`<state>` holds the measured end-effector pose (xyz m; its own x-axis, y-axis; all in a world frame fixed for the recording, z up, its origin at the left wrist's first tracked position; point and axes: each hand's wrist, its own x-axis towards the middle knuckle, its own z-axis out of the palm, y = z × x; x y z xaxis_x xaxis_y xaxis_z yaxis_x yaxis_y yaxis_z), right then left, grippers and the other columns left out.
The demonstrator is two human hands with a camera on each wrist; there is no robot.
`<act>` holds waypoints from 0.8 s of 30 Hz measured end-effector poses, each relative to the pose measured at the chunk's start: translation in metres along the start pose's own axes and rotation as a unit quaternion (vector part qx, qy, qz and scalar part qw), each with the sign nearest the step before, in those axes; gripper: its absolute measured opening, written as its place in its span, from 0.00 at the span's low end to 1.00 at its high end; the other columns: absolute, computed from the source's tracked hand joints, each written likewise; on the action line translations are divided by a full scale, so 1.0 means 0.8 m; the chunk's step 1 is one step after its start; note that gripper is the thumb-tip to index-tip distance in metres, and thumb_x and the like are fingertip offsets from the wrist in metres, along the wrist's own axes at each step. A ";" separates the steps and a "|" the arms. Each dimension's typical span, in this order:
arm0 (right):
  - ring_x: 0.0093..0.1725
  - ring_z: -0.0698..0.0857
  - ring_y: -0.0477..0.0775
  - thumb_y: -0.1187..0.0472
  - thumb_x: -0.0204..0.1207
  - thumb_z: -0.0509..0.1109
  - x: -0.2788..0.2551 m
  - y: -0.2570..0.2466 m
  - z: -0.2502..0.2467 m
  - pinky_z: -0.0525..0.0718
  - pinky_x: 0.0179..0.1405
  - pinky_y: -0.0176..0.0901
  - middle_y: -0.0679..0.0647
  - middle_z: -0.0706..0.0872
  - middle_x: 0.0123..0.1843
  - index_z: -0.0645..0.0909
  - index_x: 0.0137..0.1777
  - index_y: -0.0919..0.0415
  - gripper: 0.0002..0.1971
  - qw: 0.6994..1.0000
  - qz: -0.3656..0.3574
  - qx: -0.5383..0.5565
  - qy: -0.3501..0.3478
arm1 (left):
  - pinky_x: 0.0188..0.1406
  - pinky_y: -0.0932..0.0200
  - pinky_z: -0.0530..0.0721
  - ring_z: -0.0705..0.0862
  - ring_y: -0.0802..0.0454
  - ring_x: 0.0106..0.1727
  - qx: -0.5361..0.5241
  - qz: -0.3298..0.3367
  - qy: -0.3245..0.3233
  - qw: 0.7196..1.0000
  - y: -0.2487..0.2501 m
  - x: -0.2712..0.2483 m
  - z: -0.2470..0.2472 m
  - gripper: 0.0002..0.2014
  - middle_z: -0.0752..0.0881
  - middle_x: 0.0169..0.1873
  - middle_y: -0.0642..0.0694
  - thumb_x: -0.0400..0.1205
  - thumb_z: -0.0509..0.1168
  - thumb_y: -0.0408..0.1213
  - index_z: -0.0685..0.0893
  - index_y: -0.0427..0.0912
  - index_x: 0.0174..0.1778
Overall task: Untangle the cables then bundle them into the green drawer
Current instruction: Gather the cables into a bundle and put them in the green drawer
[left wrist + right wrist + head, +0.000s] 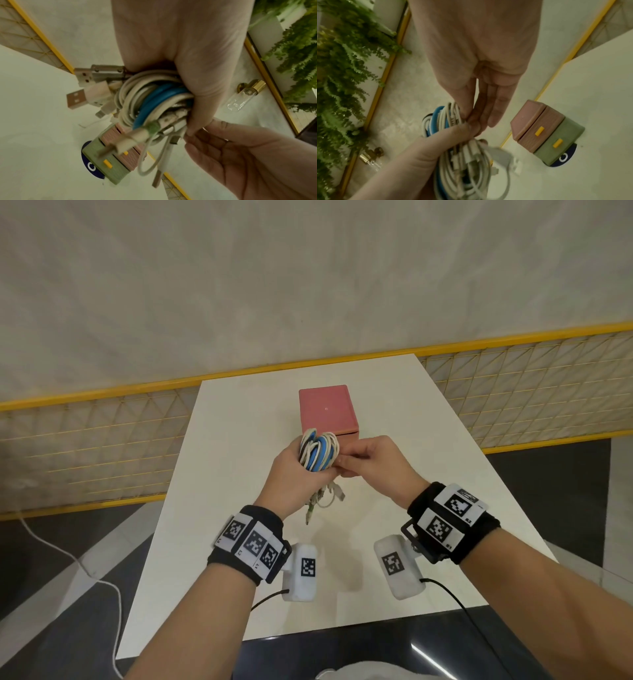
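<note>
A coiled cable bundle [318, 455] of white, blue and black cords is gripped in my left hand [291, 474], above the table. Loose USB plugs [77, 98] hang from the cable bundle [150, 97]. My right hand [363, 457] meets it from the right, and thumb and forefinger pinch white strands of the cable bundle [452, 115]. Behind the hands stands a small drawer unit [327, 409] with a pink top. Its green drawer [556, 147] is the lowest one, closed, with a yellow handle; in the head view my hands hide it.
The white table [411, 440] is narrow, its near edge just under my wrists. A yellow mesh fence [102, 433] runs behind it. A blue round sticker [565, 158] lies under the drawer unit. A glass vial [243, 96] and green plants [342, 67] are off to the side.
</note>
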<state>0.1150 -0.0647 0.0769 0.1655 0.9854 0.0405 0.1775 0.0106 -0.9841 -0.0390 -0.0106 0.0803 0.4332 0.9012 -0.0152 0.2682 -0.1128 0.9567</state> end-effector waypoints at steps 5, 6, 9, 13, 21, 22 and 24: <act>0.48 0.87 0.49 0.70 0.77 0.69 0.007 0.006 0.006 0.82 0.50 0.34 0.54 0.91 0.51 0.88 0.54 0.63 0.10 0.995 -0.022 -0.100 0.006 | 0.31 0.67 0.78 0.81 0.55 0.33 0.138 -0.005 0.006 0.990 -0.021 0.013 -0.015 0.11 0.84 0.34 0.52 0.71 0.73 0.32 0.79 0.51 0.41; 0.49 0.87 0.51 0.70 0.77 0.69 0.011 0.012 0.006 0.80 0.51 0.36 0.54 0.90 0.52 0.88 0.54 0.63 0.10 0.994 -0.013 -0.107 0.031 | 0.32 0.64 0.77 0.80 0.54 0.33 0.152 -0.016 0.005 0.988 -0.027 0.017 -0.018 0.11 0.84 0.34 0.50 0.71 0.72 0.32 0.79 0.50 0.41; 0.50 0.85 0.53 0.70 0.77 0.67 0.022 0.028 0.001 0.78 0.49 0.35 0.51 0.87 0.51 0.86 0.53 0.60 0.09 0.989 0.027 -0.130 0.066 | 0.31 0.62 0.76 0.81 0.50 0.37 0.189 -0.051 0.003 0.981 -0.047 0.031 -0.030 0.11 0.83 0.35 0.50 0.71 0.72 0.33 0.79 0.45 0.46; 0.44 0.83 0.52 0.68 0.78 0.67 0.028 0.058 -0.003 0.77 0.43 0.37 0.52 0.84 0.50 0.82 0.54 0.56 0.10 0.983 0.094 -0.130 0.088 | 0.49 0.56 0.83 0.85 0.44 0.51 0.260 -0.081 -0.040 0.961 -0.071 0.060 -0.038 0.36 0.86 0.51 0.48 0.71 0.73 0.34 0.70 0.49 0.76; 0.48 0.82 0.55 0.63 0.77 0.67 0.072 0.140 -0.013 0.78 0.49 0.45 0.56 0.84 0.50 0.60 0.78 0.59 0.30 0.957 0.252 -0.112 0.086 | 0.43 0.52 0.85 0.85 0.42 0.45 0.419 -0.078 -0.136 0.894 -0.078 0.137 -0.002 0.53 0.85 0.45 0.46 0.72 0.70 0.36 0.42 0.62 0.85; 0.48 0.82 0.56 0.64 0.77 0.68 0.083 0.151 -0.014 0.80 0.49 0.48 0.56 0.84 0.49 0.58 0.79 0.59 0.32 0.955 0.269 -0.095 0.088 | 0.43 0.52 0.84 0.85 0.43 0.45 0.428 -0.085 -0.140 0.889 -0.080 0.145 0.004 0.53 0.85 0.44 0.46 0.72 0.70 0.36 0.41 0.62 0.85; 0.45 0.83 0.57 0.64 0.77 0.68 0.104 0.169 -0.015 0.81 0.45 0.47 0.55 0.83 0.44 0.55 0.80 0.60 0.34 0.947 0.301 -0.061 0.092 | 0.44 0.52 0.85 0.85 0.44 0.46 0.436 -0.102 -0.141 0.883 -0.083 0.156 0.014 0.53 0.85 0.46 0.46 0.73 0.69 0.36 0.41 0.63 0.85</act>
<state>0.1642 0.0164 -0.0505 0.4374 0.7603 -0.4802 0.1065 -0.5740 -0.8119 0.0066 0.1048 0.0114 0.4632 0.8136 -0.3514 0.8727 -0.3496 0.3409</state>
